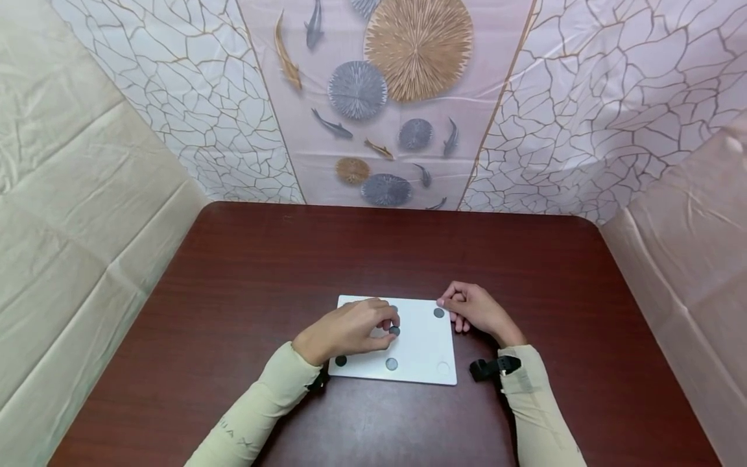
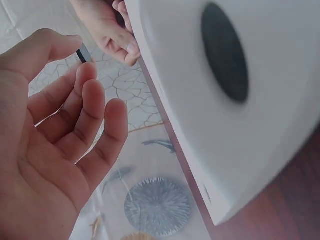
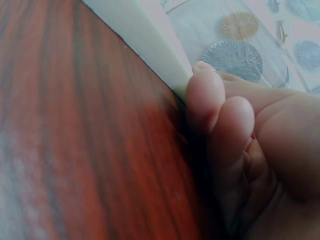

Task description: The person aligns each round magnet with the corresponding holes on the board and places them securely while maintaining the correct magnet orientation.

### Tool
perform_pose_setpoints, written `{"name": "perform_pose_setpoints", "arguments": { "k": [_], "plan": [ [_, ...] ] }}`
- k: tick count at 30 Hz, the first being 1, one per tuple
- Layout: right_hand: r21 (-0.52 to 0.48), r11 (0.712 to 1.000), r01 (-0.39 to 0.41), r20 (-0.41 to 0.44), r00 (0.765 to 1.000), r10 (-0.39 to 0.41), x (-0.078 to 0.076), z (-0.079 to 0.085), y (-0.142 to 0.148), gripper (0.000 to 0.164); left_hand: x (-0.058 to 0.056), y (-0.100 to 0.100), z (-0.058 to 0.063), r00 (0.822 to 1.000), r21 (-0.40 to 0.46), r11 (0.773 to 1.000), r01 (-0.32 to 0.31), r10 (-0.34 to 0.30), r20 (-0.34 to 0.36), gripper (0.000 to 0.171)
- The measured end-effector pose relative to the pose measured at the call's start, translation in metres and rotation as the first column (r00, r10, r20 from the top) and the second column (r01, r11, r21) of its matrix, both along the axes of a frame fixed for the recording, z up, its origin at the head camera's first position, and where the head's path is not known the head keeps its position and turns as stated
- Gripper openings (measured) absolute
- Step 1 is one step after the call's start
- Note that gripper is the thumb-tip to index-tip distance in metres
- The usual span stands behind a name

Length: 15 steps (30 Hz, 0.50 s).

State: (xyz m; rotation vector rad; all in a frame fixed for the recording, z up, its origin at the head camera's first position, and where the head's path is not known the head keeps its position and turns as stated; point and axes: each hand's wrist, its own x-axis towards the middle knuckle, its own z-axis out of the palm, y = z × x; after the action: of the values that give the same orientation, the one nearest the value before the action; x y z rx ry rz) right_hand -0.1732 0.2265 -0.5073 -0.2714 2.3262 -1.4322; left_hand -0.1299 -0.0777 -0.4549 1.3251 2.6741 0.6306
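Observation:
A white rectangular board [image 1: 417,347] lies flat on the table. Above its middle, my left hand [image 1: 353,327] pinches a small dark round disc [image 1: 394,331] between thumb and fingertips; in the left wrist view the disc [image 2: 84,54] appears edge-on. My right hand [image 1: 478,310] grips the board's far right corner with thumb and curled fingers. Close to that corner sits a dark grey disc [image 1: 439,312]. A black disc [image 1: 341,360] lies at the near left corner, and a lighter grey disc [image 1: 391,364] at the near edge's middle. My left hand covers part of the board.
A faint round outline [image 1: 443,368] marks the board's near right corner. The dark red-brown wooden table [image 1: 262,259] extends around the board. Behind it hangs a patterned cloth [image 1: 373,143], with plain beige cloth [image 1: 70,227] at the sides. Each wrist wears a black strap.

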Motion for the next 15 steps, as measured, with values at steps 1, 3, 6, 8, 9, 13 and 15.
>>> {"name": "perform_pose_setpoints", "arguments": {
  "k": [1, 3, 6, 8, 9, 13, 15],
  "plan": [
    [-0.002, 1.0, -0.002, -0.004, 1.0, 0.002, 0.0, 0.001, 0.0, 0.018, 0.0, 0.001, 0.001, 1.0, -0.006, 1.0, -0.003, 0.003, -0.006, 0.011],
    [-0.003, 1.0, 0.001, -0.009, 1.0, -0.001, -0.001, 0.001, 0.0, 0.017, 0.001, 0.005, 0.001, 1.0, -0.018, 1.0, -0.004, 0.004, -0.017, 0.011],
    [0.006, 1.0, 0.003, -0.018, 1.0, -0.003, -0.001, 0.001, 0.001, 0.018, 0.002, 0.01, 0.002, 0.999, -0.039, 0.999, 0.005, -0.007, -0.053, 0.011],
    [0.014, 1.0, 0.004, -0.02, 1.0, -0.004, -0.001, 0.0, 0.002, 0.018, 0.002, 0.014, 0.002, 0.996, -0.052, 0.999, 0.015, -0.019, -0.083, 0.011],
    [0.014, 1.0, 0.002, -0.02, 1.0, -0.001, -0.001, 0.0, 0.002, 0.018, 0.003, 0.015, 0.002, 0.995, -0.056, 0.998, 0.019, -0.024, -0.097, 0.011],
    [0.008, 1.0, -0.008, -0.018, 1.0, 0.008, 0.0, -0.001, 0.001, 0.019, 0.005, 0.022, 0.001, 0.991, -0.062, 0.998, 0.029, -0.037, -0.13, 0.009],
    [0.007, 1.0, -0.01, -0.015, 1.0, 0.01, 0.0, -0.002, 0.001, 0.018, 0.007, 0.025, 0.001, 0.99, -0.07, 0.997, 0.031, -0.04, -0.137, 0.009]
  ]
}}
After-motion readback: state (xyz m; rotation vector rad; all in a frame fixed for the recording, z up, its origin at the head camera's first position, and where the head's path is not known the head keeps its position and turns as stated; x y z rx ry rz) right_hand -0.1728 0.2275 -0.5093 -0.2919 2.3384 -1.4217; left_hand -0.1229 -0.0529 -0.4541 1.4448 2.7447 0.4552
